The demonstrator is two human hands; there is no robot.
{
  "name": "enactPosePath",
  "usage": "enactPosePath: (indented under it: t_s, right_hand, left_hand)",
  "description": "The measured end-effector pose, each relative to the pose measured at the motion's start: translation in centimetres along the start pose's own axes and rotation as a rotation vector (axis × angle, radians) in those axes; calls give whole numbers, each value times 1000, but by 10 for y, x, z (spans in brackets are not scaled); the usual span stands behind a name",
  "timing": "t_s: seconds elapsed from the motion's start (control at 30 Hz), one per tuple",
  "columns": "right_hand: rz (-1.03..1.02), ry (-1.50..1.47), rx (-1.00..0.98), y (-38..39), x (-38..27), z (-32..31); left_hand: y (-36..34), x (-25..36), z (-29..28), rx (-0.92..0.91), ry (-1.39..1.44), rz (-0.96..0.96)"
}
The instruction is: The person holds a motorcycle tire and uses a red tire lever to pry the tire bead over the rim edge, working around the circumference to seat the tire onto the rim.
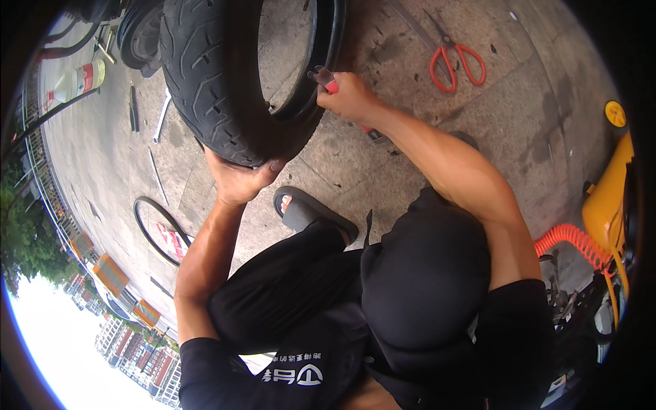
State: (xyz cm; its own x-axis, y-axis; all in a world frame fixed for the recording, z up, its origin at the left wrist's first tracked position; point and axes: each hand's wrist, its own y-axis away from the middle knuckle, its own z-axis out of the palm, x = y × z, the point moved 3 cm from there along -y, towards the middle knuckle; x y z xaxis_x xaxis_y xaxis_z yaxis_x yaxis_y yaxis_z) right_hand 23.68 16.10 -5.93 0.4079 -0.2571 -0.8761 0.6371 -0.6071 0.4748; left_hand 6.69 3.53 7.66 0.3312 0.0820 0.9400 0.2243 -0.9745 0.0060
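A black motorcycle-type tire (198,75) with a grooved tread stands upright in front of me at the top of the view. Against the tread at its lower edge, my left hand (239,179) grips the tire from below, its thumb darkened with dirt. My right hand (348,99) is closed around red-handled pliers (332,87), whose metal jaws are at the tire's right rim edge. Part of the handle comes out below the fist. Whether the jaws bite on anything is too small to tell.
Large red-handled scissors (447,67) lie on the concrete at upper right. To the left are a wrench (162,115), a wheel (141,37), a plastic bottle (76,82) and a thin black ring (141,222). A yellow compressor tank (610,198) with a coiled orange hose (570,239) stands at right.
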Motion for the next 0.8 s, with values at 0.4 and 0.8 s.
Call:
enactPosePath:
  t_s: [0.4,0.8]
  right_hand:
    - [61,480,-74,15,52,-41]
    - [-223,532,261,-13,5,-46]
  left_hand:
    - [-90,93,-57,140,-295,-93]
    - [-54,57,-16,362,-46,80]
